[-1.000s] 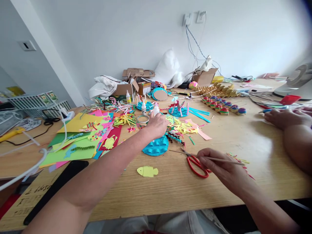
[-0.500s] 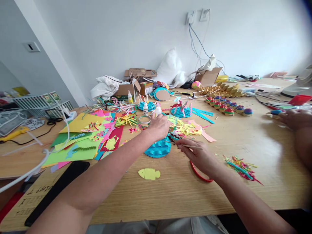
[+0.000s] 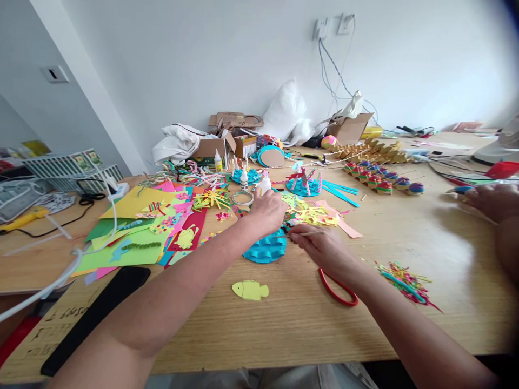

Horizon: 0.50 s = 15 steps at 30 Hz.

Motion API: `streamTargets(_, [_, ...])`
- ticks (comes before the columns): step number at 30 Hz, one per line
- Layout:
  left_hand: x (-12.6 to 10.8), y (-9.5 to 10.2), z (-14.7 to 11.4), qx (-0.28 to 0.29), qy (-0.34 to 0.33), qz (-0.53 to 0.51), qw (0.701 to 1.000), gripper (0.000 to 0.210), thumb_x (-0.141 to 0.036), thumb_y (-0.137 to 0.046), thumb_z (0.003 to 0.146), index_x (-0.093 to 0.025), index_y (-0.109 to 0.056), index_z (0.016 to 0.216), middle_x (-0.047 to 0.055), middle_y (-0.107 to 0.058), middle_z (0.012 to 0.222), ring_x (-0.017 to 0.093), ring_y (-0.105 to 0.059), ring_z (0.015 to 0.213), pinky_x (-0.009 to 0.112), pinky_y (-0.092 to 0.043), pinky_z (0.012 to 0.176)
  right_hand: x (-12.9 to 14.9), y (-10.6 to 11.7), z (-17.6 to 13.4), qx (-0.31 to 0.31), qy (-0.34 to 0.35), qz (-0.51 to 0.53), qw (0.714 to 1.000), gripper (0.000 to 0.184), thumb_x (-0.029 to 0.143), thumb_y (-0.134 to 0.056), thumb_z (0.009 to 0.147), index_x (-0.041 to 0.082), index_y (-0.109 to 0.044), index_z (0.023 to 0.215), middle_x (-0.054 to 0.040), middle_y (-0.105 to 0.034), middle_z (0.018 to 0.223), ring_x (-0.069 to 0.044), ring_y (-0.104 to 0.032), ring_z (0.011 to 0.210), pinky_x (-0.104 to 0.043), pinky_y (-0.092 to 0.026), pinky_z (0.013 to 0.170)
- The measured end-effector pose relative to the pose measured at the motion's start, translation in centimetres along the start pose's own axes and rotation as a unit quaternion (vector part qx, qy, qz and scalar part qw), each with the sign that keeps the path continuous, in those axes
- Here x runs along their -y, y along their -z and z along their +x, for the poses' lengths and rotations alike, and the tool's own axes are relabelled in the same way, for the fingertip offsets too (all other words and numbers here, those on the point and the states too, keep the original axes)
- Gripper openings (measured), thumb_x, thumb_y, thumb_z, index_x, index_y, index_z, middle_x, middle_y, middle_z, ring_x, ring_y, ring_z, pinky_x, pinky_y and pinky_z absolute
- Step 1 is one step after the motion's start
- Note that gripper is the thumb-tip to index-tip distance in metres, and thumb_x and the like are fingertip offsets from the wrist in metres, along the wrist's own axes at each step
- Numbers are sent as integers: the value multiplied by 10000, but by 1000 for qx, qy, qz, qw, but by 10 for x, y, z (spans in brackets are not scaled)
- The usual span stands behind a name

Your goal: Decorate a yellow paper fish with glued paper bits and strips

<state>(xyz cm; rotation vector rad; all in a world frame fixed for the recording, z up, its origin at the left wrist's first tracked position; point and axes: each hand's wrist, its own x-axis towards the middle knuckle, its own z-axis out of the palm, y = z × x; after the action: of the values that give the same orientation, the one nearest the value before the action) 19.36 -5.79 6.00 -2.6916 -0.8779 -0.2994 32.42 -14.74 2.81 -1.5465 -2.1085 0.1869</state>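
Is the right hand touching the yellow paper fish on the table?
Apart. The head view shows the right hand holding a thin wooden stick near the blue paper piece, with bare table between it and the yellow paper fish.

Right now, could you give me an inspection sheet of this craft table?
Surface: wooden table, crowded towards the back.
Job's things: blue bumpy disc; thin wooden stick; white glue bottle.
Clutter: coloured paper sheets, yellow paper fish, red scissors, paper scraps, cardboard boxes.
Grips: left hand at the glue bottle, above the disc; right hand pinches the stick.
Cables: wall socket leads; white cord.
Surroundings: white wall; another person's hand.
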Motion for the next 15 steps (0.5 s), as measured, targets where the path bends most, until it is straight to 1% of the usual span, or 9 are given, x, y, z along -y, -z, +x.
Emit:
streamTargets(6, [0, 1, -1, 2, 3, -3, 1000, 194, -158, -448, 786, -161, -633, 846, 92, -614, 916, 258, -499, 981, 461, -284, 905, 0, 1, 8, 8, -26, 6, 1000, 271, 265, -342, 851, 192, -549, 691, -24, -588, 646, -137, -516, 567, -231, -344, 531])
streamTargets(12, [1, -1, -1, -7, 1, -10, 1000, 188, -153, -457, 783, -155, -635, 842, 90, -614, 915, 260, -500, 980, 473, -284, 900, -3, -5, 3, -8, -46, 14, 999, 278, 280, -337, 850, 197, -499, 640, -13, -550, 585, -136, -486, 540, -233, -327, 515])
streamTargets(15, [1, -1, -1, -2, 1, -15, 1000, 199, -149, -444, 789, -154, -634, 846, 97, -617, 908, 265, -503, 969, 477, -295, 880, -4, -6, 2, -17, -54, 14, 998, 282, 280, -335, 848, 200, -483, 621, -8, -535, 571, -134, -478, 532, -230, -322, 513])
